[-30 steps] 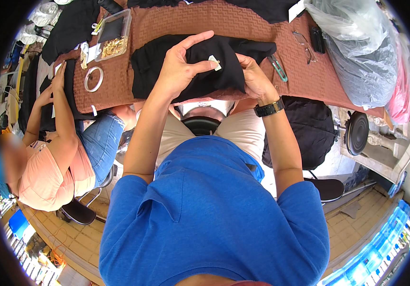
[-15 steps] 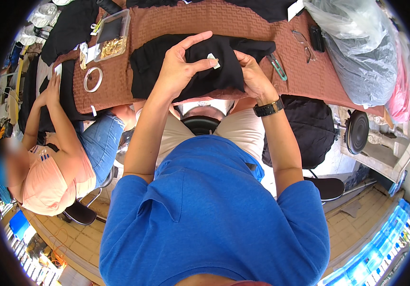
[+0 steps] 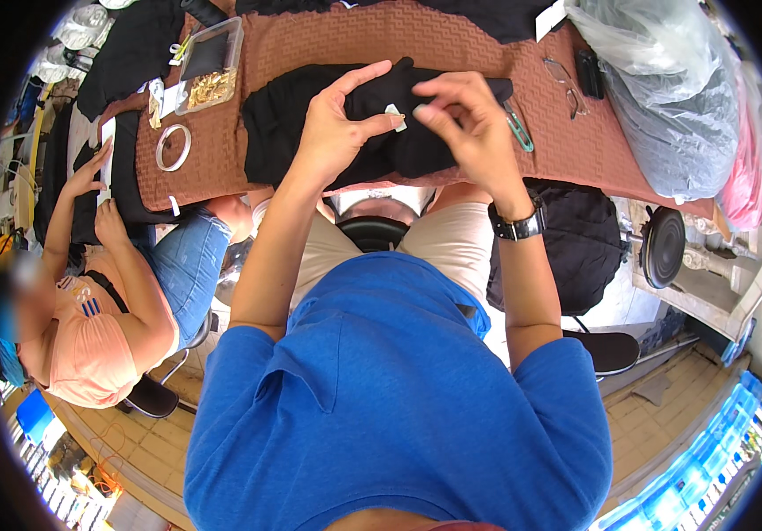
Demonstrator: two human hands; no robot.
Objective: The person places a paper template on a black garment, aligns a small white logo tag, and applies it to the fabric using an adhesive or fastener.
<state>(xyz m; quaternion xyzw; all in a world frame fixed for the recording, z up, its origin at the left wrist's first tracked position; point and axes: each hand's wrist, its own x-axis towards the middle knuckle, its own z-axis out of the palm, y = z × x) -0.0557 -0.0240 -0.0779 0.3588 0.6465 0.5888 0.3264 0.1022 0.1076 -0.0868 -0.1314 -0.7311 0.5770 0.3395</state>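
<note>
A black garment (image 3: 283,124) lies bunched on the brown-covered table in front of me, with a small white label (image 3: 392,112) near its middle. My left hand (image 3: 336,133) rests on the garment, its thumb pressed on the label. The index finger of that hand stretches up and away, while its other fingers are hidden, seemingly under the cloth. Lifted above the garment's right part is my right hand (image 3: 474,128), with curled fingers apart, slightly blurred, and nothing visible between them. Green thread snips (image 3: 519,133) lie just beyond it, partly covered.
A clear plastic box (image 3: 212,84) with small gold-coloured pieces and a white ring (image 3: 174,148) lie left. Eyeglasses (image 3: 571,93), a black case (image 3: 590,73) and filled plastic bags (image 3: 664,97) are right. On the far left, a co-worker handles a white strip (image 3: 106,159) on black cloth.
My right hand has let go of the garment's right side and risen, turning inward toward the label. My left hand stays nearly still. The co-worker's hands have moved apart along the white strip.
</note>
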